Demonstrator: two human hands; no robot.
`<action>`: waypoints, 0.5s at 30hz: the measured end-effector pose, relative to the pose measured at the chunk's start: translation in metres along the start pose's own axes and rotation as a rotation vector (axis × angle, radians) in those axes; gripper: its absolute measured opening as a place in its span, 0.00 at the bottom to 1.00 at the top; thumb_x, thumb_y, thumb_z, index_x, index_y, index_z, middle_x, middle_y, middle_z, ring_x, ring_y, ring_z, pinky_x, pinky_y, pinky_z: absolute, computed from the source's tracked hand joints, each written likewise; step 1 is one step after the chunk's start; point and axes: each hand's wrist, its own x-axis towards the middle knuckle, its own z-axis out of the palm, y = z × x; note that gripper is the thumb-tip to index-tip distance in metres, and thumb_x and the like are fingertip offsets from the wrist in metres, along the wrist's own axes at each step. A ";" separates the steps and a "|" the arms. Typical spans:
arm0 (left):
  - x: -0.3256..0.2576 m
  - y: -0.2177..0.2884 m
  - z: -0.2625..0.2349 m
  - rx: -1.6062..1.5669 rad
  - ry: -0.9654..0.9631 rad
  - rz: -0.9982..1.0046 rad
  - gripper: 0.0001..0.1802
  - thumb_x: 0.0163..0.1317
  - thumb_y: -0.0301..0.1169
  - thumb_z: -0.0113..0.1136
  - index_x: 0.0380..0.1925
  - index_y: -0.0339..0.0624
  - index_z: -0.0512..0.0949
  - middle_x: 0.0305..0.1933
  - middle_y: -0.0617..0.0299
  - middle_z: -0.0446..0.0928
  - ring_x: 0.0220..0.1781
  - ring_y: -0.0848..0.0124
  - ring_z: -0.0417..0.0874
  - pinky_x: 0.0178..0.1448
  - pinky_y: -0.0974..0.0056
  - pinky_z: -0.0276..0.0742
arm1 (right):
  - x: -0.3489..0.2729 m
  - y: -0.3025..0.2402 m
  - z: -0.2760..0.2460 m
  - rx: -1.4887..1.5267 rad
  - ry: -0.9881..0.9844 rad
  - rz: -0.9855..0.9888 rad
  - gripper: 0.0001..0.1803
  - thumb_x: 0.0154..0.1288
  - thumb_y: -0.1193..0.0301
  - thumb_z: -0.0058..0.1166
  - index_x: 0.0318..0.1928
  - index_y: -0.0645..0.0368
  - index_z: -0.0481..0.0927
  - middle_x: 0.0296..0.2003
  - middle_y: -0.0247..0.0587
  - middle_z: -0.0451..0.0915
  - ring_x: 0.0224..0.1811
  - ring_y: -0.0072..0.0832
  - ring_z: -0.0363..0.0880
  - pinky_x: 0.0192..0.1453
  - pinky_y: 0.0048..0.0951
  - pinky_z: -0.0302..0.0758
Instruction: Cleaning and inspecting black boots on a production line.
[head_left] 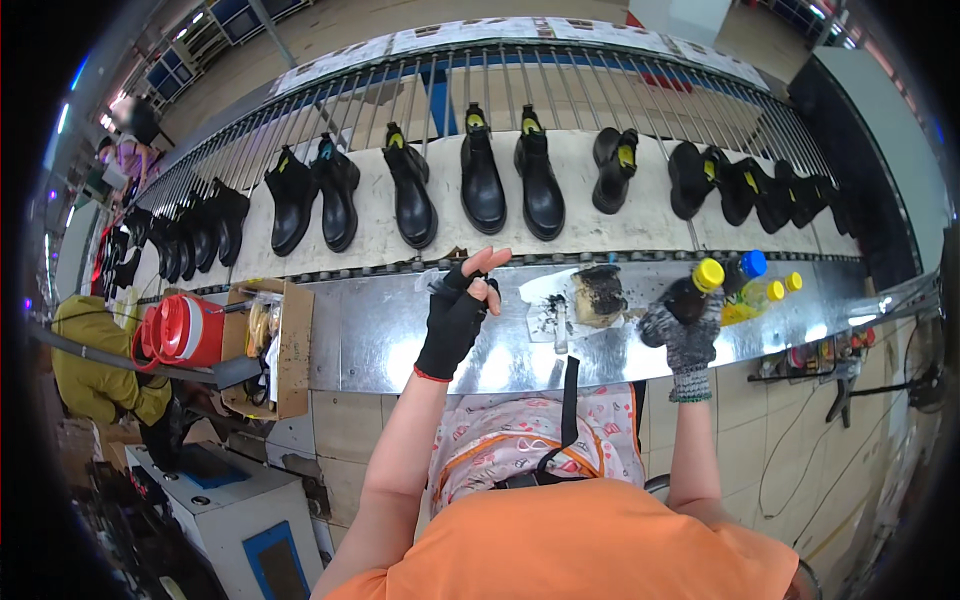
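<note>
My left hand [455, 325], in a black fingerless glove, is raised over the near metal ledge. Its bare fingertips point right and bend toward the thumb, around a small dark thing I cannot make out. A grey knitted glove covers my right hand [685, 335], which is wrapped round a dark bottle with a yellow cap [708, 275]. Between the hands, a pale block with a blackened top [598, 296] sits on a stained white sheet [537, 318]. A small brush-like tool [561, 325] lies beside the block.
Black ankle boots [483, 180] stand in a row on the pale conveyor [450, 205] beyond the ledge [380, 340]. Blue- and yellow-capped bottles [753, 264] are at right. A cardboard box [292, 350] and red container [185, 330] stand left, near a person in a yellow-green jacket [90, 350].
</note>
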 end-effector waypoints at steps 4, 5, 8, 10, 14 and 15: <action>-0.013 0.003 -0.003 0.020 0.014 0.009 0.23 0.69 0.33 0.47 0.63 0.49 0.64 0.62 0.50 0.69 0.26 0.79 0.68 0.37 0.72 0.66 | 0.005 0.010 -0.005 -0.735 0.296 -0.220 0.44 0.39 0.65 0.71 0.58 0.64 0.64 0.49 0.49 0.72 0.53 0.41 0.71 0.61 0.38 0.65; -0.015 0.004 -0.002 0.019 0.042 -0.006 0.23 0.68 0.33 0.47 0.63 0.48 0.64 0.61 0.50 0.70 0.25 0.80 0.67 0.36 0.72 0.66 | 0.006 0.014 -0.007 -0.728 0.263 -0.119 0.50 0.41 0.61 0.71 0.62 0.70 0.60 0.54 0.55 0.70 0.58 0.46 0.69 0.64 0.37 0.62; -0.016 0.008 -0.002 0.018 0.066 0.020 0.22 0.67 0.29 0.46 0.62 0.45 0.66 0.56 0.52 0.74 0.23 0.80 0.68 0.30 0.74 0.68 | 0.008 0.019 0.000 -0.620 0.296 -0.063 0.50 0.40 0.60 0.71 0.61 0.70 0.60 0.55 0.56 0.70 0.58 0.46 0.68 0.65 0.37 0.61; -0.013 0.008 -0.002 0.007 0.097 0.035 0.20 0.66 0.27 0.47 0.59 0.43 0.69 0.54 0.54 0.76 0.22 0.82 0.67 0.29 0.76 0.66 | 0.016 0.026 -0.002 -0.587 0.290 0.004 0.51 0.40 0.59 0.72 0.61 0.70 0.59 0.56 0.57 0.69 0.60 0.45 0.67 0.66 0.38 0.60; -0.014 0.020 0.004 0.145 0.265 -0.093 0.15 0.60 0.24 0.52 0.47 0.40 0.78 0.31 0.69 0.78 0.21 0.86 0.63 0.25 0.78 0.57 | 0.024 0.052 -0.011 -0.682 0.410 -0.138 0.52 0.39 0.59 0.71 0.63 0.67 0.58 0.53 0.51 0.71 0.56 0.43 0.70 0.64 0.37 0.62; -0.015 0.022 0.002 0.181 0.271 -0.116 0.15 0.59 0.23 0.52 0.46 0.40 0.79 0.28 0.72 0.76 0.21 0.87 0.63 0.24 0.78 0.56 | 0.022 0.043 -0.003 -0.723 0.433 -0.089 0.52 0.40 0.60 0.71 0.64 0.67 0.58 0.55 0.51 0.70 0.57 0.43 0.70 0.65 0.37 0.62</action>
